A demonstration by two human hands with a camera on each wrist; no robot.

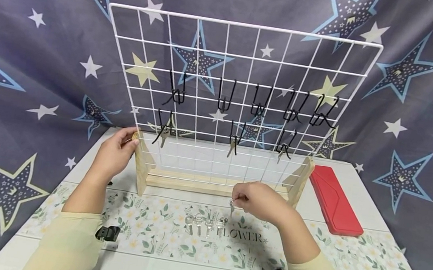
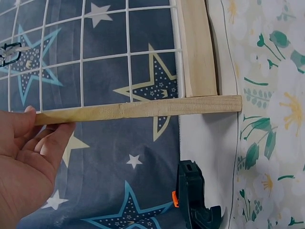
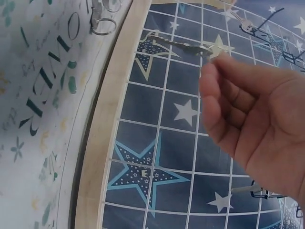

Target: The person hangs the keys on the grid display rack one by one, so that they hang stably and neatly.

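Observation:
My right hand (image 1: 259, 199) pinches a small key (image 1: 232, 209) between thumb and fingertips, in front of the rack's wooden base bar (image 1: 194, 185). In the right wrist view the key (image 3: 183, 46) points away from the fingertips, across the white wire grid (image 3: 164, 124). With thumb and fingers, my left hand (image 1: 115, 152) grips the top of the left wooden side post (image 1: 140, 166); the left wrist view shows this post (image 2: 138, 110) between thumb and fingers. Several keys with rings (image 1: 208, 227) lie in a row on the flowered table cover.
Black hooks (image 1: 225, 102) hang on the grid in two rows. Keys hang from the lower ones, such as one key (image 1: 232, 147) at the middle. A red case (image 1: 336, 201) lies right of the rack. Behind stands a star-patterned curtain (image 1: 45, 73). A dark clamp-like object (image 2: 193, 191) shows near the left post.

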